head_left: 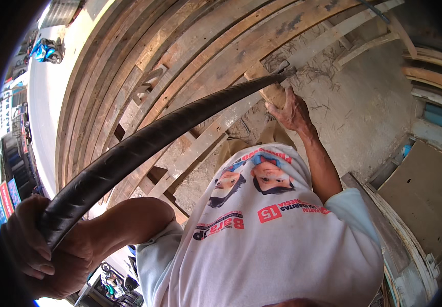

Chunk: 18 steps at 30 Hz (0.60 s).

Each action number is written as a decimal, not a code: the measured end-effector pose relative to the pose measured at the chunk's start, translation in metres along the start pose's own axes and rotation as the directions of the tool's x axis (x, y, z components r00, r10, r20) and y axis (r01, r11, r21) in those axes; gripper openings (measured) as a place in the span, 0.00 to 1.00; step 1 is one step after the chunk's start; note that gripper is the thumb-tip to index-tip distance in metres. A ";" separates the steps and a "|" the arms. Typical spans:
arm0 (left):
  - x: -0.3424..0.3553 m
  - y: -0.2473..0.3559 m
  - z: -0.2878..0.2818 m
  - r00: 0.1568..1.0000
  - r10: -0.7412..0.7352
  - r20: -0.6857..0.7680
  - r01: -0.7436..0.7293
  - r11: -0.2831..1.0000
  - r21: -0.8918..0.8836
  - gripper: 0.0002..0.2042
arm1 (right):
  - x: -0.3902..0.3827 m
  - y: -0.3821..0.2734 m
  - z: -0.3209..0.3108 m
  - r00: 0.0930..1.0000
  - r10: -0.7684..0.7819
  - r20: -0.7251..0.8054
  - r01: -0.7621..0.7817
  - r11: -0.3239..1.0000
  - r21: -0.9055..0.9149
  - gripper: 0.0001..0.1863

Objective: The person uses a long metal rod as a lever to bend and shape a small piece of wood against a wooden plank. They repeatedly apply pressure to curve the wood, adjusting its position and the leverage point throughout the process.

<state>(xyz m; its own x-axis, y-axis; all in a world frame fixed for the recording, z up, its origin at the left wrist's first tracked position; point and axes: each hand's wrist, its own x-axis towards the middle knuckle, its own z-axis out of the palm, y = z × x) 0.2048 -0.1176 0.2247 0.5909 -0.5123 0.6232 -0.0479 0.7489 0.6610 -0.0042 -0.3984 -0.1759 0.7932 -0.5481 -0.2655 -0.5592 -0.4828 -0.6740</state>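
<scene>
My left hand [44, 250] wraps around one end of a long black bar [154, 120] that looks wrapped in tape, at the lower left. The bar slants up to the upper right, where its grey metal tip [286, 70] crosses a short wooden block [269, 91]. Fingers of my right hand [287, 108] are curled on that block, just below the bar. Behind and beneath them lie long timber planks [211, 46] with gaps between.
Dusty floor [364, 117] with scattered thin scraps lies right of me. A brown board [420, 204] and stacked strips [428, 74] stand at the right. Past the planks on the left are a pale road [52, 102], a blue motorbike [44, 50] and shopfronts.
</scene>
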 end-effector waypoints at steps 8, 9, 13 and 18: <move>-0.099 -0.010 -0.061 0.962 0.206 -0.178 -0.213 0.977 -0.021 0.17 | 0.002 -0.014 -0.013 0.994 0.092 0.066 -0.091 0.996 -0.013 0.46; -0.102 -0.010 -0.064 0.961 0.218 -0.168 -0.231 0.971 -0.058 0.17 | -0.001 -0.012 -0.014 0.989 0.133 0.064 -0.132 0.991 -0.016 0.46; -0.084 -0.003 -0.054 0.964 0.216 -0.152 -0.220 0.975 -0.009 0.18 | -0.001 0.000 -0.001 0.998 0.065 -0.017 -0.065 0.998 0.003 0.41; -0.011 -0.009 -0.043 0.977 0.130 -0.169 -0.129 0.991 0.020 0.21 | 0.003 -0.007 0.000 0.996 0.034 -0.081 -0.032 0.999 0.026 0.39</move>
<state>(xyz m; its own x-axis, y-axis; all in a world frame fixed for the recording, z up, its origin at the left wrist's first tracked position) 0.2333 -0.1005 0.1935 0.7073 -0.3316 0.6243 -0.1399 0.8000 0.5835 0.0018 -0.3964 -0.1724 0.7516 -0.6176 -0.2316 -0.5778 -0.4471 -0.6829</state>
